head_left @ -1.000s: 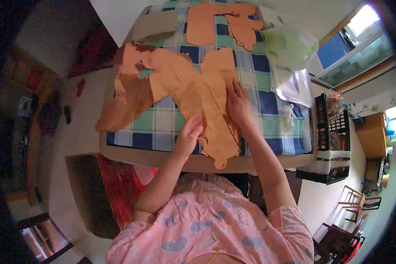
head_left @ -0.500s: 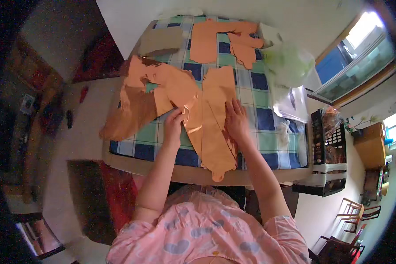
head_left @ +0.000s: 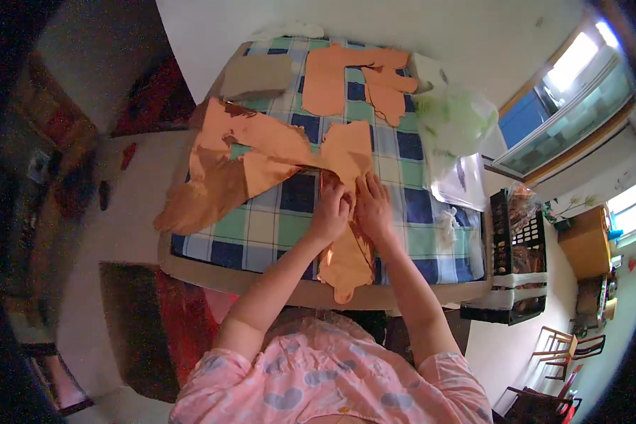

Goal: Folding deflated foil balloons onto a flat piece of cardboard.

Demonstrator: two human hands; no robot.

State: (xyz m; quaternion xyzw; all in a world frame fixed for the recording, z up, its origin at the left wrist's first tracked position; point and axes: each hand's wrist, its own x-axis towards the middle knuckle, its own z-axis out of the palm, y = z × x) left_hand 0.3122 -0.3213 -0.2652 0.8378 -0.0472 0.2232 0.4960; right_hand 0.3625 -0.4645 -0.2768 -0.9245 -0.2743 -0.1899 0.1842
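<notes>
A flat, shiny copper-coloured foil piece (head_left: 346, 260), which looks like an uninflated foil balloon, lies lengthwise before me, its rounded tab over the table's near edge. My left hand (head_left: 331, 216) has its fingers curled on the foil's left edge, which is folded inward toward the middle. Beside it, my right hand (head_left: 375, 209) rests on the foil's right side, fingers stretched forward. The two hands are close together. A larger crumpled foil piece (head_left: 215, 180) spreads to the left, reaching the folded one near its middle.
A checked cloth (head_left: 261, 244) covers the table. Another flat foil piece (head_left: 325, 81) lies at the back, beside a beige box (head_left: 258, 76). Clear plastic bags (head_left: 459, 120) line the right side. A black crate (head_left: 519, 247) stands off the table's right edge.
My left hand has moved right, bringing the foil's left edge over toward the middle. The right hand stays on the right side. The foil is now narrower and creased.
</notes>
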